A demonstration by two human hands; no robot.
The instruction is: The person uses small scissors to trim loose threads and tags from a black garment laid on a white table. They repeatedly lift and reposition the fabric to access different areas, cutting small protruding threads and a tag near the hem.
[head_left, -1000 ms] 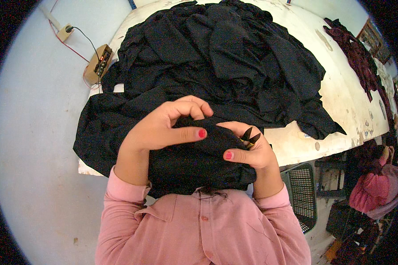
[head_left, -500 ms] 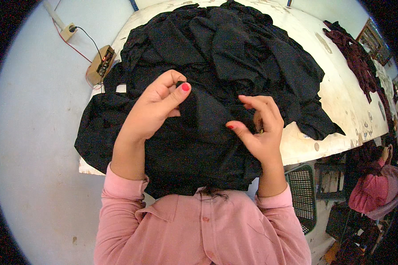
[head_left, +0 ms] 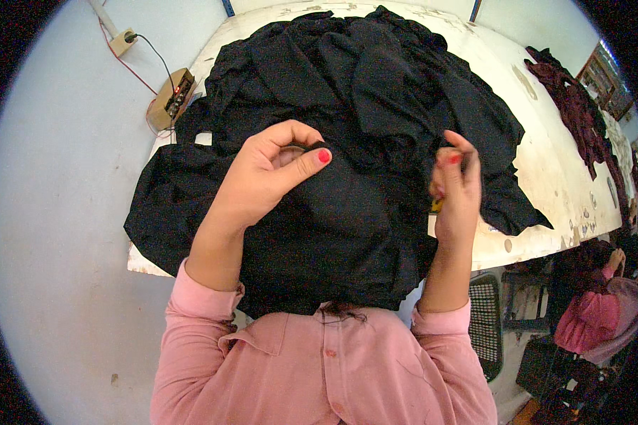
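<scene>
Black cloth (head_left: 333, 234) drapes over the near table edge and down against my pink shirt. My left hand (head_left: 266, 170) pinches a fold of it between thumb and bent forefinger, lifted a little above the rest. To the right, my right hand (head_left: 457, 180) is raised over the cloth, its forefinger and thumb tips close together and slightly blurred. Its other fingers are curled in, and a small yellow thing (head_left: 436, 205) shows at their edge. Most of that thing is hidden, so its kind cannot be told.
A large heap of black cloth (head_left: 361, 78) covers the white, stained table (head_left: 546, 184). A beige electrical box (head_left: 171, 99) with a cord stands at its left, by the wall. Dark red cloth (head_left: 567, 106) lies far right. Below are a dark perforated chair (head_left: 485, 326) and another person (head_left: 592, 319).
My right hand has moved right and up, away from the pinched cloth, and its thumb and forefinger have come together. My left hand keeps its pinch, shifted slightly right and down.
</scene>
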